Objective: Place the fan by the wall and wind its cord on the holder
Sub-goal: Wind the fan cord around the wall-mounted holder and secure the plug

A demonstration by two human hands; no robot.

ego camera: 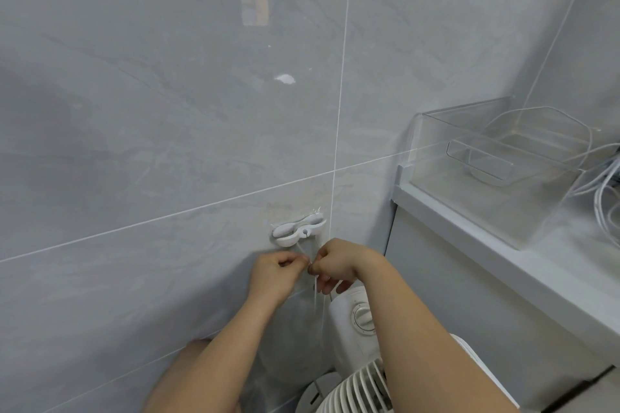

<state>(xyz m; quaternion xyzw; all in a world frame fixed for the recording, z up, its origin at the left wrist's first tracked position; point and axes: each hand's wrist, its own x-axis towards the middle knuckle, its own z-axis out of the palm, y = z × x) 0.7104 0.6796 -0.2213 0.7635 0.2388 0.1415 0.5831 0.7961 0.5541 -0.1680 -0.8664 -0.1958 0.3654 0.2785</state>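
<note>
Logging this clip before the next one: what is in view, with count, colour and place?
holder: one, white, stuck on the wall above the hands
cord: one, white, hanging from the holder down toward the fan
fan: one, white, on the floor by the wall, under the right arm
wall: grey tiles, ahead
bin: one, clear, on the ledge at right
ledge: one, pale grey, right
cables: a bunch, white, far right edge
left hand: grip on the cord
right hand: grip on the cord
</note>
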